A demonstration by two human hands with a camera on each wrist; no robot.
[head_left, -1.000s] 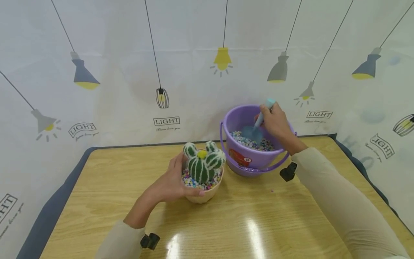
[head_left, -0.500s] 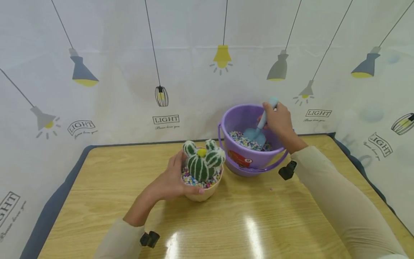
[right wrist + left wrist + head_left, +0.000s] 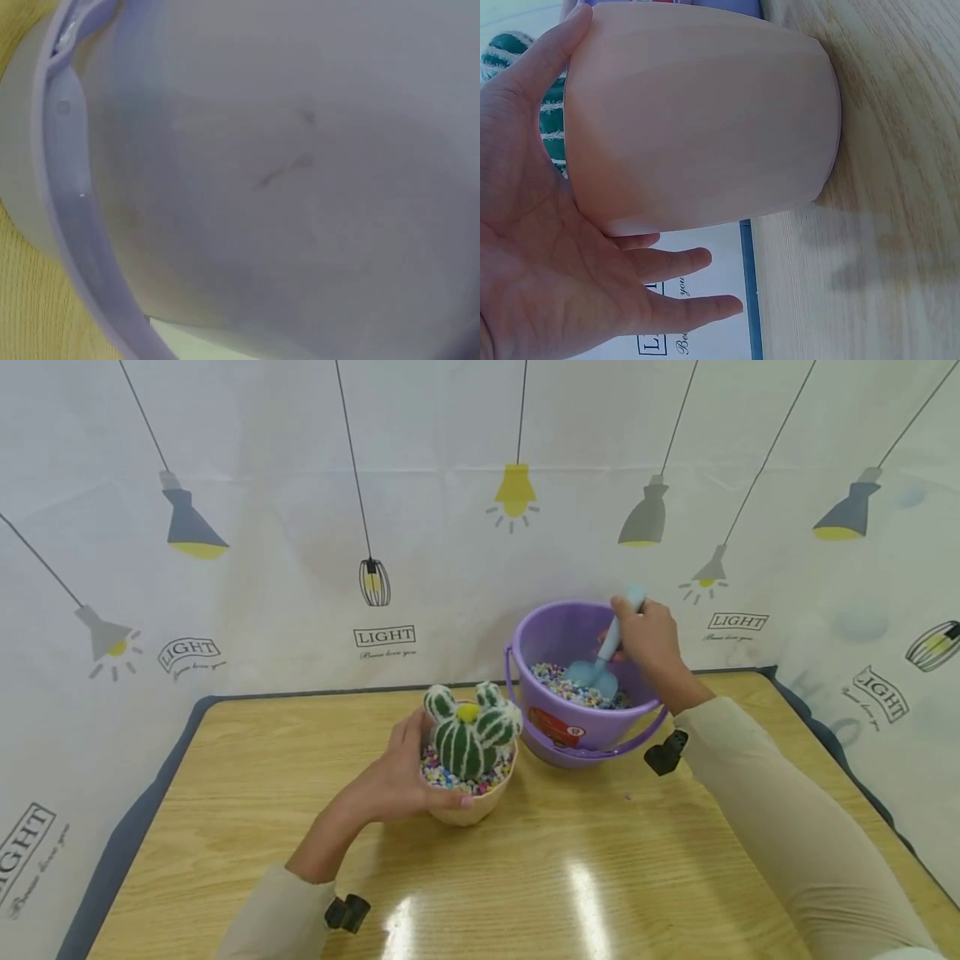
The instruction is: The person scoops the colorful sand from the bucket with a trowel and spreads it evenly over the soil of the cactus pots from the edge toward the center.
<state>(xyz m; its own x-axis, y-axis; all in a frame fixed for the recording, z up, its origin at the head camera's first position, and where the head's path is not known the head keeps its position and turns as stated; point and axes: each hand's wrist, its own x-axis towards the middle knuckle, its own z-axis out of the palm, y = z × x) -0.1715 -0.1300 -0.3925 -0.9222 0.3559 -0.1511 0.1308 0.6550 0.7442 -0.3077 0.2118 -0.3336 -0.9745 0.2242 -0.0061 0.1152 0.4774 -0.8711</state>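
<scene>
My left hand [image 3: 397, 777] holds a pale peach flowerpot [image 3: 480, 810] at its side. In the left wrist view the thumb lies over the rim, while two outer fingers [image 3: 682, 311] stick out beyond the pot's wall. A green-and-white fuzzy cactus [image 3: 461, 752] with a yellow flower stands in the pot among multicoloured pebbles [image 3: 442, 777]. My right hand [image 3: 651, 639] grips the handle of a light blue toy shovel [image 3: 592, 678], its blade down on the pebbles [image 3: 555, 681] inside a purple bucket [image 3: 600, 727]. The right wrist view shows only the bucket's outer wall [image 3: 262, 225] and handle [image 3: 75, 187].
The bucket's carrying handle [image 3: 641, 743] hangs down along its front. One small pink pebble [image 3: 628, 797] lies on the wooden table [image 3: 247, 760]. Close behind the bucket rises a white cloth backdrop [image 3: 442, 568] printed with lamps.
The right hand has shifted slightly right with the shovel, and more of the blade shows above the pebbles. The left hand and flowerpot stay put.
</scene>
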